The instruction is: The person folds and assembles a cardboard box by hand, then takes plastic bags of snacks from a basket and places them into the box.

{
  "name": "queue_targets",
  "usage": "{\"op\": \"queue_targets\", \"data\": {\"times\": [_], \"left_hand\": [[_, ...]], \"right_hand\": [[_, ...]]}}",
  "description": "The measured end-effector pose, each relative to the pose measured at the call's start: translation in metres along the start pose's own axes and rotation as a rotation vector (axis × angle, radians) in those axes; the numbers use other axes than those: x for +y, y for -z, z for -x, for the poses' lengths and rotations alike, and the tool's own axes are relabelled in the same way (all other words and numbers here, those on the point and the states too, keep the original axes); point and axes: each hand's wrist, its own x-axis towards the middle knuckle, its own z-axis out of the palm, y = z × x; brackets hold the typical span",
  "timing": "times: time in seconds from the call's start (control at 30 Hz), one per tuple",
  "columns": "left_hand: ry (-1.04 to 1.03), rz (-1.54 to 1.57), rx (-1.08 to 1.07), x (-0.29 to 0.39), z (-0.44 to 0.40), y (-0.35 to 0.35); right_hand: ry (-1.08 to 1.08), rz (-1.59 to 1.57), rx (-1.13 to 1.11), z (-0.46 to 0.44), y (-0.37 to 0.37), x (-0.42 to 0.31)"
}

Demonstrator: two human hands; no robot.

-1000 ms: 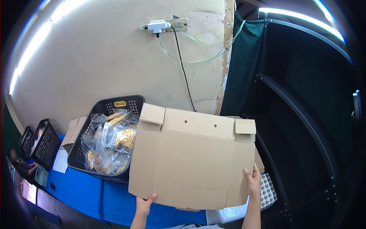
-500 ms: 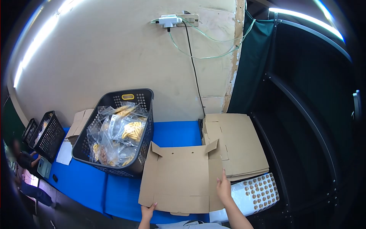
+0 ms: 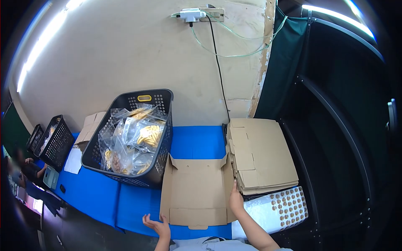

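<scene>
Take the big black basket (image 3: 168, 138) as your landmark. Your open carton (image 3: 197, 188) sits on the blue cloth (image 3: 197, 140) just right of it and nearer you. Your left hand (image 3: 159, 226) is spread with nothing in its fingers, its thumb close by the carton's near left corner; you can't tell whether it touches. Your right hand (image 3: 235, 201) lies along the carton's right wall, fingers fairly straight; whether it grips can't be told.

Room is tight: the basket, heaped with clear bags (image 3: 138, 134), flanks the carton on one side, and farther right of the basket a stack of flat cardboard (image 3: 266, 154) crowds the other. Nearer you than that stack, well right of the basket, lies a white pack with round stickers (image 3: 259, 215). Left of the basket are white paper (image 3: 73, 161), a smaller basket (image 3: 56, 144) and, farther off, a person (image 3: 31, 169).
</scene>
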Motion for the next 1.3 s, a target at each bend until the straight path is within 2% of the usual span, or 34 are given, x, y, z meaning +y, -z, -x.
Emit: {"op": "queue_targets", "data": {"times": [0.03, 0.07, 0.13, 0.17, 0.23, 0.27, 0.33, 0.47, 0.53, 0.57, 0.7, 0.77, 0.8, 0.87, 0.93, 0.97, 1.03, 1.07, 1.13, 1.17, 1.23, 1.3], "left_hand": [[-0.224, -0.004, 0.029, 0.001, 0.000, 0.001], [-0.223, -0.007, 0.024, 0.002, 0.001, 0.001], [-0.459, 0.103, -0.564, 0.006, 0.003, -0.002], [-0.456, 0.097, -0.563, 0.011, 0.005, -0.009], [-0.493, -0.043, -1.011, 0.025, 0.007, -0.022], [-0.492, -0.041, -1.009, 0.027, 0.008, -0.023], [-0.553, -0.238, -1.089, 0.036, 0.008, -0.023], [-0.541, -0.236, -1.091, 0.052, -0.017, -0.011], [-0.420, -0.165, -1.590, 0.039, -0.026, -0.009], [-0.324, -0.008, -1.634, 0.014, -0.011, -0.009], [-0.415, -0.102, -1.726, 0.000, 0.014, 0.026], [-0.509, 0.101, -1.587, -0.032, 0.026, 0.030], [-0.504, 0.099, -1.591, -0.030, 0.023, 0.035], [-0.472, -0.078, -1.621, -0.013, 0.011, 0.050], [-0.483, -0.078, -1.617, -0.019, 0.009, 0.049], [-0.498, -0.081, -1.613, -0.023, 0.009, 0.048], [-0.470, -0.059, -1.589, -0.028, 0.012, 0.043], [-0.449, -0.035, -1.562, -0.031, 0.013, 0.041], [-0.459, -0.048, -1.528, -0.023, 0.012, 0.043], [-0.466, -0.062, -1.496, -0.020, 0.011, 0.043], [-0.466, -0.032, -1.490, -0.024, 0.013, 0.043], [-0.457, -0.001, -1.470, -0.025, 0.016, 0.042]], "right_hand": [[-0.025, 0.043, -0.034, -0.002, 0.000, -0.002], [-0.028, 0.043, -0.039, -0.005, 0.000, -0.003], [-0.025, 0.112, -0.032, -0.008, -0.003, -0.006], [-0.022, 0.110, -0.036, -0.007, -0.004, -0.008], [-0.035, 0.116, -0.026, -0.003, 0.000, -0.012], [-0.033, 0.119, -0.025, 0.000, 0.003, -0.014], [-0.026, 0.098, 0.016, 0.012, 0.013, -0.021], [0.016, 0.073, 0.084, 0.031, 0.027, -0.017], [0.048, 0.025, 0.152, 0.035, 0.029, -0.012], [0.048, 0.027, 0.150, 0.039, 0.031, -0.013], [0.066, 0.086, 0.151, 0.050, 0.032, -0.019], [0.084, 0.151, 0.177, 0.053, 0.030, -0.022], [0.105, 0.139, 0.215, 0.055, 0.033, -0.027], [0.124, 0.128, 0.246, 0.058, 0.034, -0.029], [0.134, -0.086, 0.203, 0.056, 0.032, -0.028], [0.136, -0.086, 0.199, 0.055, 0.033, -0.027], [-0.079, -0.351, 0.080, 0.052, 0.036, -0.023], [-0.079, -0.350, 0.082, 0.052, 0.037, -0.020], [-0.007, -0.126, 0.049, 0.053, 0.040, -0.016], [-0.010, -0.124, 0.052, 0.053, 0.041, -0.017], [-0.120, -0.097, -0.103, 0.055, 0.041, -0.019], [-0.083, -0.116, -0.086, 0.063, 0.042, -0.024]]}}
